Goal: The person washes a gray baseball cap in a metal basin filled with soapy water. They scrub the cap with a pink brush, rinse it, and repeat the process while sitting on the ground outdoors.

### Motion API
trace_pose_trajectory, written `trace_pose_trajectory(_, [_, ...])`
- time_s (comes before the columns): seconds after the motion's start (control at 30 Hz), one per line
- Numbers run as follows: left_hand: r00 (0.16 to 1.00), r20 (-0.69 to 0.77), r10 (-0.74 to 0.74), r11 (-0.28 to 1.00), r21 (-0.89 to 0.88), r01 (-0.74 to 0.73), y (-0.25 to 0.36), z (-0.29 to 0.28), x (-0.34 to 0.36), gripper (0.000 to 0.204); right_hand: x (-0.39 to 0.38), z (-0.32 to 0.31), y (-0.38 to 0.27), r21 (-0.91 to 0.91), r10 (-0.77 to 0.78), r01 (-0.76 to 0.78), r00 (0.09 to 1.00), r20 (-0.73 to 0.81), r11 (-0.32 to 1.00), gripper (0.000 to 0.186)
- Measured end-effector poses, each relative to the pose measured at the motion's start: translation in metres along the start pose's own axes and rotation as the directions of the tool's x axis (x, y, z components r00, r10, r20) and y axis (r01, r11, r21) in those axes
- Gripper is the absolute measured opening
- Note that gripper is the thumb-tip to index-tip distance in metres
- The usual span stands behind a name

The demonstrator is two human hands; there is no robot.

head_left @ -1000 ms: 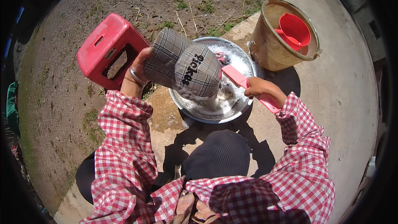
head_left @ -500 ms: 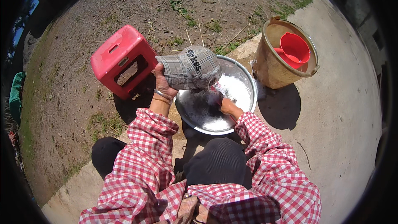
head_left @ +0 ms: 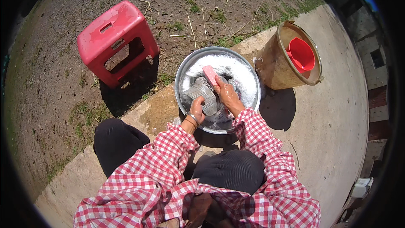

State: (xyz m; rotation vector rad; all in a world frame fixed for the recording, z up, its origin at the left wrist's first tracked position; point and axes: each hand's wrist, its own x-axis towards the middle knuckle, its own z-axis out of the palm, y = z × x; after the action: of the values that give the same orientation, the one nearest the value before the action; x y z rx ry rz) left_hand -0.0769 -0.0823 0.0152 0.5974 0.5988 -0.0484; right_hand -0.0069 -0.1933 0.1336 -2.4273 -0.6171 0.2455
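Note:
A grey plaid cap (head_left: 199, 94) is tilted low inside a round metal basin (head_left: 217, 49) of sudsy water. My left hand (head_left: 196, 109) grips the cap by its near left side, thumb on top. Over the cap, my right hand (head_left: 228, 95) is closed around a pink oblong block (head_left: 209, 75). The block's far end sticks out past my fingers. Whether it is a brush or a bar of soap I cannot tell. White suds (head_left: 249, 82) hide much of the basin's inside.
A red plastic stool (head_left: 114, 25) stands on the dirt at the far left. Right of the basin is a worn brown bucket (head_left: 270, 59) with a red scoop (head_left: 301, 54) in it. A concrete slab (head_left: 325, 114) extends to the right; my knees flank the near side.
My left hand has lowered the cap from above the basin's left rim into the basin. My right hand has come up out of the suds, and the pink block now shows plainly.

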Motion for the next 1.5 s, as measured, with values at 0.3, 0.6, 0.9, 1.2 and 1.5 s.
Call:
trace_pose_trajectory(0.3, [0.986,0.142,-0.083,0.381,0.919,-0.100,0.046,-0.003,0.002,0.044,0.012,0.020,0.018,0.025,0.069,-0.075,0.981,0.183,0.997,0.043])
trace_pose_trajectory(0.6, [0.850,0.155,0.503,0.372,0.849,-0.375,0.090,-0.007,0.006,0.032,0.028,0.044,0.172,-0.243,0.139,-0.122,0.989,0.055,0.962,0.064])
trace_pose_trajectory(0.9, [0.899,0.126,0.419,0.527,0.772,-0.354,0.088,-0.011,0.023,0.042,-0.017,-0.016,0.073,0.064,0.150,-0.149,0.989,0.001,0.987,0.062])
trace_pose_trajectory(1.2, [0.933,0.189,0.306,0.738,0.573,-0.358,0.110,-0.005,0.007,0.043,-0.018,-0.059,0.034,0.187,0.335,-0.320,0.940,-0.057,0.929,0.052])
trace_pose_trajectory(1.5, [0.880,0.375,0.291,0.262,0.853,-0.450,0.097,0.006,-0.010,0.051,-0.007,0.001,-0.035,0.133,-0.005,-0.023,0.978,0.207,0.991,0.055])
